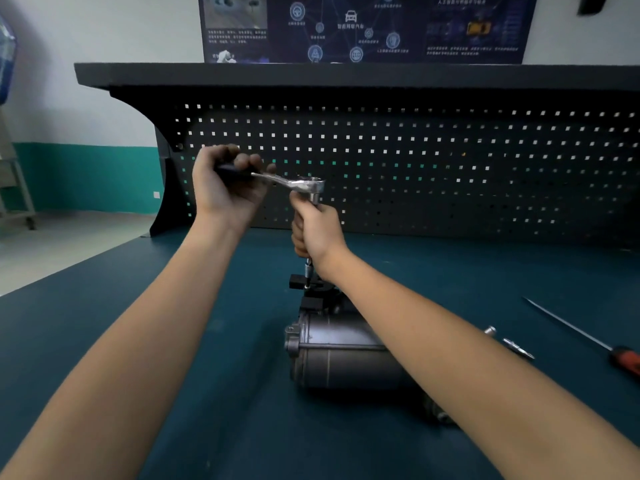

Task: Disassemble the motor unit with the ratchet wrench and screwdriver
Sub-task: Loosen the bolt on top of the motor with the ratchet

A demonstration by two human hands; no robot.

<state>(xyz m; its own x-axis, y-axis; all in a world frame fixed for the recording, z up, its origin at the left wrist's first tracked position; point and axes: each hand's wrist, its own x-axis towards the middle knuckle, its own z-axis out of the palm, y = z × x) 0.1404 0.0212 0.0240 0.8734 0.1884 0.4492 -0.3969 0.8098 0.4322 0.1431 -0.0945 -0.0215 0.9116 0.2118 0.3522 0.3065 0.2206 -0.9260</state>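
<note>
At the far left, a white wall with a teal band (86, 174) stands behind the bench (138, 323), whose top is covered in dark teal. The left hand (227, 192) is raised above the bench with its fingers clenched round the dark handle of the ratchet wrench (298, 183), which lies roughly level and points to the right, its bright metal head at the right end. Directly beneath that head the right hand (318, 233) is wrapped round the upright extension bar (315, 199), hiding most of it. Below the fist the bar comes out again into a socket (307, 271) that stands on a black bracket (299, 282) at the far end of the motor unit (341, 358). The motor unit, a grey metal cylinder, lies on its side on the bench near the middle, partly crossed by the right forearm. To its right two small bright metal parts (517, 348) lie on the bench close together; what they are is too small to tell. Further right the screwdriver (571, 329) lies on the bench well apart from the motor unit, its thin shaft pointing away to the left and its red and black handle at the right edge. Behind everything runs a black pegboard (450, 168), with a dark blue poster (363, 26) on the wall above it
</note>
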